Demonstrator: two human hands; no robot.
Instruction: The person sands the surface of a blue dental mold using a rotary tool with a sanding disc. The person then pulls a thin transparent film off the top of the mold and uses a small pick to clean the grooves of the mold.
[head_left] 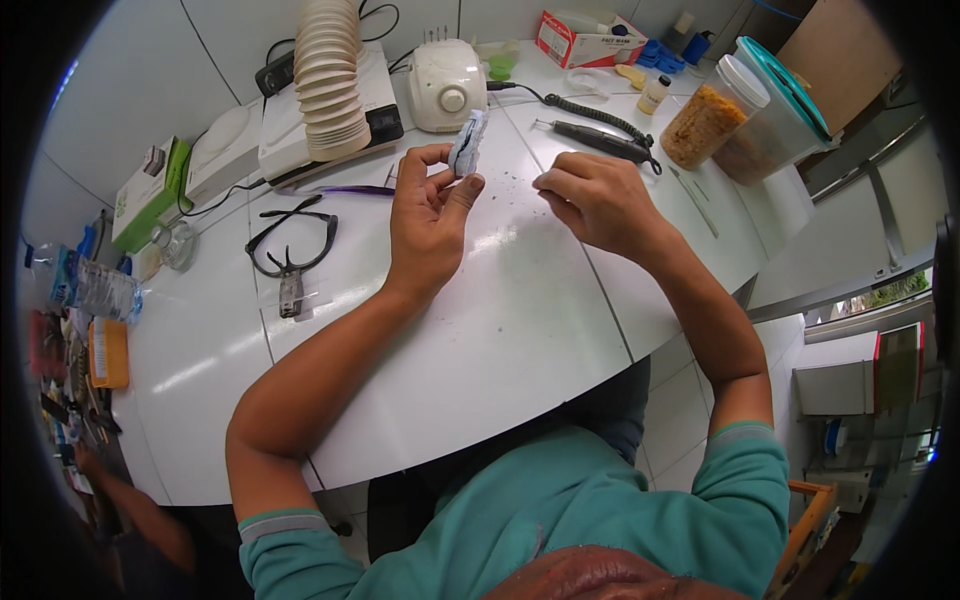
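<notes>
My left hand [432, 215] is raised over the white table, its thumb and fingers closed round a small, pale blue-white plaster cast [467, 145]. A dark line runs along the side of the cast. To the right, apart from the cast, my right hand [595, 198] is closed with thumb and fingertips pinched together. Whatever it may hold is hidden or too small to name. Dark crumbs [511, 180] lie on the tabletop between the hands. A dark rotary handpiece [600, 141] with a coiled cord lies beyond my right hand.
A ribbed hose [330, 85] and a white control unit [447, 88] stand at the back. Black-framed glasses [330, 235] lie left of my left arm. Clear tubs [712, 112] stand at the far right, near a thin metal tool [694, 203]. Another person's arm [140, 505] shows lower left.
</notes>
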